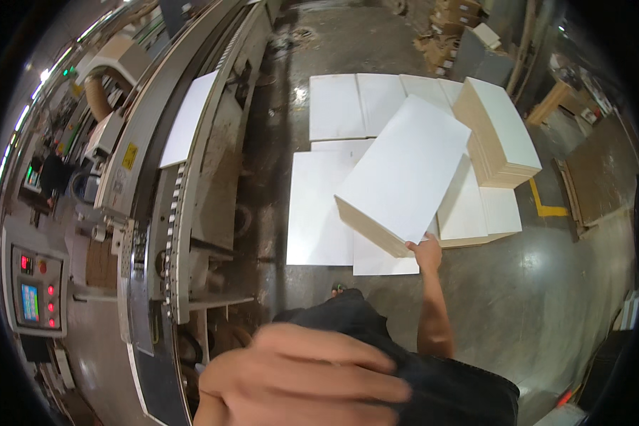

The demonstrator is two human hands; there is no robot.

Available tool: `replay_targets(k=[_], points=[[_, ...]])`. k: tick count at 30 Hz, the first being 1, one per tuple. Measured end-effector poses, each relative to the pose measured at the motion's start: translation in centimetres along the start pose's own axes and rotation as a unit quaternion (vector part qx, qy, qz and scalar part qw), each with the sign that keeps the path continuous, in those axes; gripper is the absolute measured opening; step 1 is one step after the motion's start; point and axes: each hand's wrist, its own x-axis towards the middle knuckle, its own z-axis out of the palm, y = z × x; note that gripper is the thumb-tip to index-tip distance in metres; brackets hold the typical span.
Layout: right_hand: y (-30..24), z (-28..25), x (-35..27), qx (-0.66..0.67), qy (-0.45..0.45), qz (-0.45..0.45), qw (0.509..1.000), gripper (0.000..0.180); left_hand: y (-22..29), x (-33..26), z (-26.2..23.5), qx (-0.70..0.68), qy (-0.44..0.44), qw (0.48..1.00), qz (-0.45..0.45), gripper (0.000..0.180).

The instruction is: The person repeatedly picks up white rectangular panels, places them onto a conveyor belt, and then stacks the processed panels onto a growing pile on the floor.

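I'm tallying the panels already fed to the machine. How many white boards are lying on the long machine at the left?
1. A single white board lies on the machine's bed, toward its far end. Others could be hidden inside the machine; the remaining white boards are stacked on the floor.

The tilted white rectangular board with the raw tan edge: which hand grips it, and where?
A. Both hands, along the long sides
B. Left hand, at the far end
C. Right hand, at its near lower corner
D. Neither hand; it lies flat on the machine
C: the right hand clasps the near lower corner of the tilted white rectangular board, raised over the white panels on the floor; the blurred left hand is close to the camera, off the board.
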Motion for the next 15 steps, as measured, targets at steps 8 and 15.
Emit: replay_targets(k=[8, 15], points=[[-3.1, 3.1, -3.3, -0.018, 0.097, -0.01, 0.995, 0.042, -20.2, -16.5, 1.8, -0.079, 0.295, 0.764, -0.569, 0.026], [-3.0, 10.1, -9.2, 0.164, -0.1, -0.185, 0.964, 0.047, -40.5, -34.5, 5.8, -0.162, 0.231, 0.526, -0.802, 0.069]])
